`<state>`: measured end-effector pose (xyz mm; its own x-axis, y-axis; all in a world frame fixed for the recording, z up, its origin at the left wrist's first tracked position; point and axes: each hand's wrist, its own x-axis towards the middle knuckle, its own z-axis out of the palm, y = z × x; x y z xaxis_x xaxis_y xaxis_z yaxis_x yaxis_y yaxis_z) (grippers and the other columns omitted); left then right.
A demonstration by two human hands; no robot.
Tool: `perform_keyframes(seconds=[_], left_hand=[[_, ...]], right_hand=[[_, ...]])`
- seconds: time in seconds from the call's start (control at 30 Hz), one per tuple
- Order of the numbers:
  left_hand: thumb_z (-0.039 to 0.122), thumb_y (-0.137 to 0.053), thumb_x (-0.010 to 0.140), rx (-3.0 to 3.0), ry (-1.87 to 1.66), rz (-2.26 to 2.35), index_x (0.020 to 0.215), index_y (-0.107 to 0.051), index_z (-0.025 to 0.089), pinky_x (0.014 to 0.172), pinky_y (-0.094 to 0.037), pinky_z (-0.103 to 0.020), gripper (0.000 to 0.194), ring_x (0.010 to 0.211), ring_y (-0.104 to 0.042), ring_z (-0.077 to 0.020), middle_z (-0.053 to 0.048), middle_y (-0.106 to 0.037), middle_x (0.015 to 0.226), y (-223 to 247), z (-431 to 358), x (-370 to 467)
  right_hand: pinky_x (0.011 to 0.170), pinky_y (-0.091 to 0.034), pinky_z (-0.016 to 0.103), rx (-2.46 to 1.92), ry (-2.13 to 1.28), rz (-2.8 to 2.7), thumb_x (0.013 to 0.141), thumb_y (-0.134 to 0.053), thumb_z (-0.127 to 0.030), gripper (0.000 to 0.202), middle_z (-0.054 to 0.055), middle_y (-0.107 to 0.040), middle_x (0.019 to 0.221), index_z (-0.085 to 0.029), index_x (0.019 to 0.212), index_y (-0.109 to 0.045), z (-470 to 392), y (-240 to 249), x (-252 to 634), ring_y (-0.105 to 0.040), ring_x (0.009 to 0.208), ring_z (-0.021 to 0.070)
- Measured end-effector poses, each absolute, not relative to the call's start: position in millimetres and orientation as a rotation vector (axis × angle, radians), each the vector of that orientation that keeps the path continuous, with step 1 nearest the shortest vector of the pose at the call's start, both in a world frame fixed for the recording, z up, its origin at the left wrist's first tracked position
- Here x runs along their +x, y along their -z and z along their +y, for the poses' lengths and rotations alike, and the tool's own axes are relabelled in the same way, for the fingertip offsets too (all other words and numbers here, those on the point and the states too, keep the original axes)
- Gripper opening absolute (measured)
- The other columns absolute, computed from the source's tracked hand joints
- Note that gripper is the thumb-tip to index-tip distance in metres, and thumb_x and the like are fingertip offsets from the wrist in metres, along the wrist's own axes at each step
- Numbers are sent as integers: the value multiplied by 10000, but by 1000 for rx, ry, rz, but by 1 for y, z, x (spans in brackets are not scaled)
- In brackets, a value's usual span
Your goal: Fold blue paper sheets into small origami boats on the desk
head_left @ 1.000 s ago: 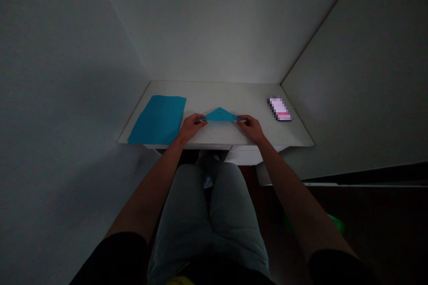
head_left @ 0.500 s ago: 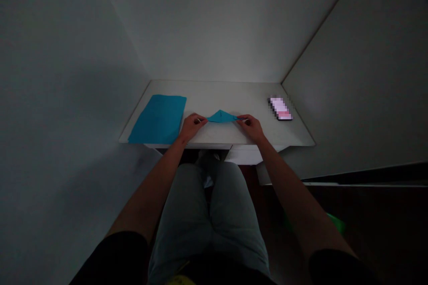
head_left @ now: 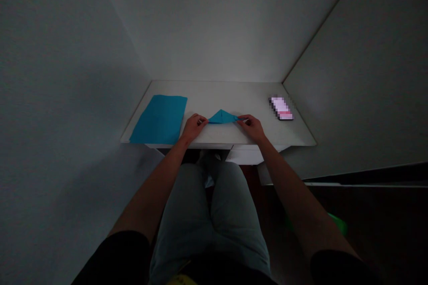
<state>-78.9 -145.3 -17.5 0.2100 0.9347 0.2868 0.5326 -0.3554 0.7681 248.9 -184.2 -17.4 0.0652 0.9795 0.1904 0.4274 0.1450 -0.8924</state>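
Between my two hands, just over the white desk [head_left: 230, 93], is a folded piece of blue paper [head_left: 221, 117] with a raised point in its middle and narrow ends at both sides. My left hand [head_left: 195, 127] pinches its left end between thumb and fingers. At the opposite end, my right hand [head_left: 251, 127] grips the other narrow tip the same way. Blue paper sheets [head_left: 159, 118] lie flat on the desk left of my left hand. How the folded paper looks underneath is hidden.
A phone [head_left: 281, 107] with a lit, pixelated screen lies at the desk's right side. Walls [head_left: 214, 22] enclose the desk at the back and both sides. A drawer front [head_left: 245, 156] shows under the near edge, close to my legs [head_left: 230, 205]. Something green [head_left: 338, 224] is on the dark floor.
Both hands stay on the ends of the folded paper, which has hardly moved; its middle looks very slightly more raised. The whole view has shifted a little.
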Motion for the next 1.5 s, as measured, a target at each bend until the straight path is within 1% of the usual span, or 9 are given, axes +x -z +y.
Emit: perform_keyframes(seconds=[0.17, 0.3, 0.4, 0.67, 0.8, 0.93, 1.1, 1.3, 1.5], left_hand=[[231, -693, 1017, 2100, -969, 1364, 1029, -768, 201, 905, -576, -349, 82, 895, -699, -201, -75, -735, 1049, 17, -152, -75], [180, -667, 1007, 2257, -890, 1406, 1193, -770, 228, 926, -572, -348, 217, 985, -716, -223, -85, -722, 1158, 16, -159, -70], [153, -679, 982, 2330, -829, 1438, 1188, -785, 236, 926, -566, -358, 246, 1060, -709, -260, -99, -705, 1162, 14, -164, -67], [171, -626, 1006, 2230, -911, 1507, 1168, -715, 214, 892, -542, -375, 190, 1005, -708, -270, -113, -714, 1124, 12, -165, -68], [171, -668, 943, 2078, -923, 1467, 1422, -583, 207, 805, -522, -348, 488, 818, -690, -223, -32, -716, 931, 16, -159, -72], [165, -702, 851, 1944, -999, 1420, 1635, -406, 173, 756, -490, -318, 838, 756, -670, -193, 18, -709, 837, 16, -155, -74], [206, -698, 833, 1816, -994, 1393, 1735, -284, 158, 704, -459, -299, 994, 672, -634, -167, 69, -681, 721, 11, -157, -75], [179, -640, 853, 1798, -959, 1340, 1646, -437, 182, 687, -445, -263, 818, 629, -598, -143, 98, -643, 652, 5, -159, -75], [252, -726, 896, 1896, -877, 1383, 1485, -571, 209, 759, -493, -289, 611, 765, -705, -180, 22, -755, 822, 3, -159, -72]], right_hand=[[565, -411, 317, -1408, -778, -1491, 807, -816, -669, 524, 41, -751, 856, -237, 1103, -807, -185, 15, 247, -510, 606, 154], [551, -405, 303, -1374, -796, -1480, 799, -829, -652, 518, 37, -770, 897, -244, 1117, -805, -186, 14, 246, -502, 604, 142], [563, -431, 305, -1312, -834, -1517, 808, -828, -652, 524, 40, -784, 978, -255, 1149, -792, -188, 13, 244, -519, 618, 139], [585, -496, 328, -1266, -811, -1486, 762, -881, -653, 834, 37, -747, 1052, -286, 1457, -600, -189, 11, 241, -532, 614, 143], [615, -518, 340, -1308, -802, -1546, 777, -865, -673, 790, 36, -749, 1039, -294, 1425, -617, -190, 10, 240, -553, 631, 155], [634, -525, 348, -1321, -787, -1571, 811, -854, -642, 702, 34, -756, 1004, -283, 1375, -642, -190, 11, 241, -590, 641, 166], [657, -520, 356, -1340, -759, -1587, 836, -833, -636, 603, 32, -753, 962, -272, 1289, -674, -188, 14, 242, -599, 648, 171], [663, -510, 342, -1387, -729, -1660, 853, -812, -637, 564, 26, -755, 965, -272, 1266, -693, -188, 16, 241, -611, 673, 171], [669, -506, 338, -1439, -699, -1709, 875, -807, -598, 522, 28, -762, 980, -271, 1268, -700, -188, 16, 241, -622, 686, 175]])
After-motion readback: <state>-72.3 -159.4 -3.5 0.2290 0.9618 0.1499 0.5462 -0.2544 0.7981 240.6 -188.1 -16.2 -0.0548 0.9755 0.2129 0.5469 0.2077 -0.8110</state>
